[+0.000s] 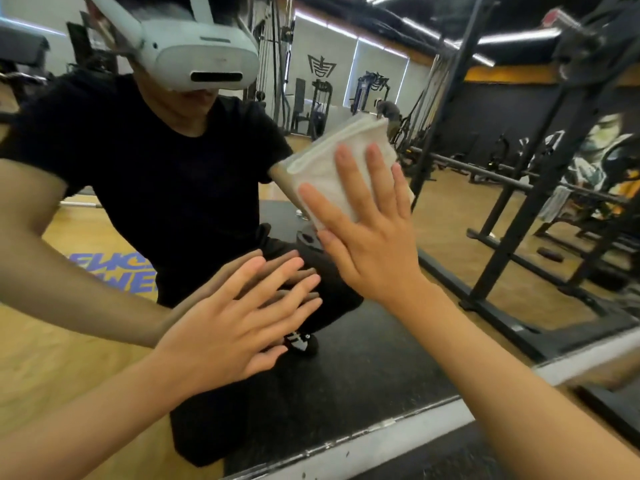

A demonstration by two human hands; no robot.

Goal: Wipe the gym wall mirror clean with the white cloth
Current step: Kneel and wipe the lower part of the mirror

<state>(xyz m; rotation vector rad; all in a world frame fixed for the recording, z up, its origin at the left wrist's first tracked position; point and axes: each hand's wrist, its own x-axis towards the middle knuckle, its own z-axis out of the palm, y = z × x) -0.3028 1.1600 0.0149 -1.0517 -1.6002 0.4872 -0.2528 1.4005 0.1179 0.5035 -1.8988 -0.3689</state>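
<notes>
1 cloth (341,164) under R hand (372,244), flat on mirror (450,244)

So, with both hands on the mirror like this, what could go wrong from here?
1. The bare left hand lies flat on the mirror with no cloth, so it may leave new fingerprints on the glass.
2. The right hand only presses the folded white cloth with flat fingers; the cloth could slip down or unfold during a stroke.
3. Leaning on the glass with both palms puts load on it.
</notes>
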